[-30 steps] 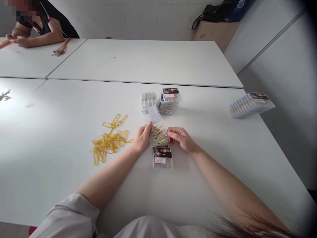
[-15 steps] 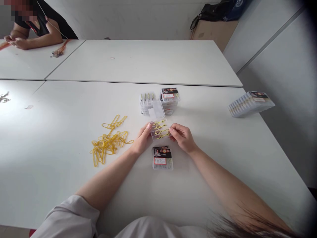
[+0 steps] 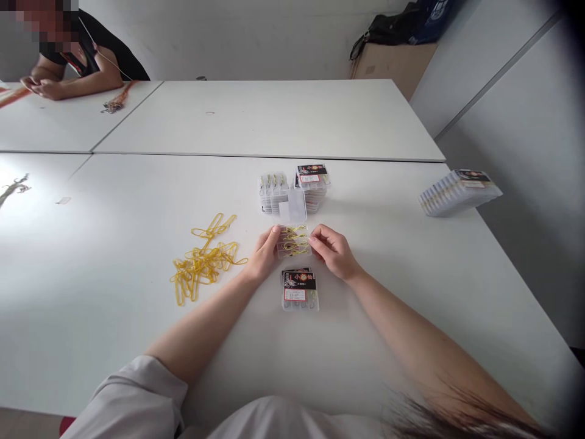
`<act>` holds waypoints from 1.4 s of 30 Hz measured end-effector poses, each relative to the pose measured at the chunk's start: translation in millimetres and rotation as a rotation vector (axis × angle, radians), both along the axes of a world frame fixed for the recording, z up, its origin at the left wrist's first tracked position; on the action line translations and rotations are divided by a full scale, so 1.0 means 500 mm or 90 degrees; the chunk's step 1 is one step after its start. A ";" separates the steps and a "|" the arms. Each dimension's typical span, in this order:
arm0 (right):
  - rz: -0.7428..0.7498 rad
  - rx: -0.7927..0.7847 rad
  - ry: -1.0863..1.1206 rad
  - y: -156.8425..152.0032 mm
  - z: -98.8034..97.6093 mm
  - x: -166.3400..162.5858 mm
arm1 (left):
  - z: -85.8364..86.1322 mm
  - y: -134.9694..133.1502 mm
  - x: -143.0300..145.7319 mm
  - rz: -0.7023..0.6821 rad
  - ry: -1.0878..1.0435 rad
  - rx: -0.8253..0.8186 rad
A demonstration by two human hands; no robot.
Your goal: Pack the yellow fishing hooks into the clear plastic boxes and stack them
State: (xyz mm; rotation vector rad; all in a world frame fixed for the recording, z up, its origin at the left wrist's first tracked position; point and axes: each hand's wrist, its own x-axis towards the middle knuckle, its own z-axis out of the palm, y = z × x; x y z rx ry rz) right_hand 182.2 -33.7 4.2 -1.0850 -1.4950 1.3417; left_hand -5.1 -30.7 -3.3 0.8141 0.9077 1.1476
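Observation:
My left hand (image 3: 266, 251) grips the left side of a clear plastic hook box (image 3: 294, 242), its thumb on the rim. The box lies open, its lid (image 3: 297, 205) tipped back on the far side, and yellow-corded rigs lie in its compartments. At the right edge, the closed fingers of my right hand (image 3: 334, 251) pinch the box; whether they also hold a cord end is too small to tell. Closer to me, labelled boxes (image 3: 300, 291) overlap in a small pile. Just beyond the lid stand stacked boxes (image 3: 312, 180) with black labels.
Yellow rubber bands (image 3: 201, 268) lie heaped left of my left hand. A leaning row of boxes (image 3: 459, 194) stands by the table's right edge. Across the table sits another person (image 3: 95, 64), forearms on the top, beside a bundle of orange strands (image 3: 119, 100).
The open box has turned slightly and sits straighter between my hands, its cords lying more level. My right fingers have shifted a little along its right edge. The view has tilted slightly.

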 end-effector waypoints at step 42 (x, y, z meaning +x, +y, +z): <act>0.090 0.209 -0.511 0.004 0.078 0.034 | 0.061 -0.035 -0.063 -0.142 0.775 0.459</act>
